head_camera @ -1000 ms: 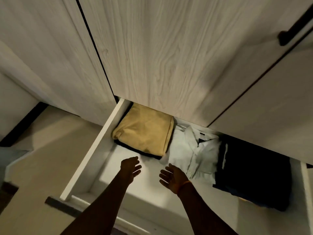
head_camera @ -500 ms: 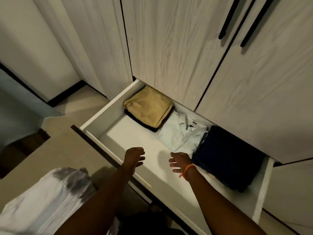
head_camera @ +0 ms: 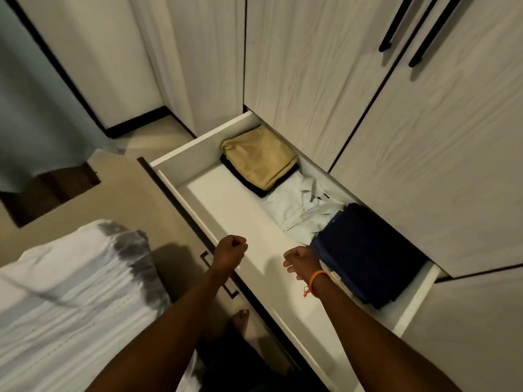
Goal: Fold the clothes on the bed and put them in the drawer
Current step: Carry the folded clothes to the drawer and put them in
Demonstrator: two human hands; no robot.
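The white drawer point(head_camera: 181, 158) stands pulled out from the wardrobe base. Along its back lie a folded tan garment point(head_camera: 259, 155) on top of a black one, a folded white shirt point(head_camera: 302, 206) and a folded navy garment point(head_camera: 368, 253). My left hand point(head_camera: 229, 252) hovers over the drawer's front edge, fingers curled into a fist, holding nothing. Over the bare drawer floor, just left of the navy garment, is my right hand point(head_camera: 301, 260), with an orange wristband; its fingers are curled and empty.
Wood-grain wardrobe doors point(head_camera: 311, 66) with black bar handles point(head_camera: 418, 32) rise behind the drawer. A white and grey cloth point(head_camera: 70, 292) fills the lower left. My bare foot point(head_camera: 240, 321) stands on the beige floor point(head_camera: 127, 199) by the drawer front.
Both hands have drawn back toward the drawer's front and their fingers have curled from spread to closed. The view has pulled back and up, showing more of the wardrobe and floor.
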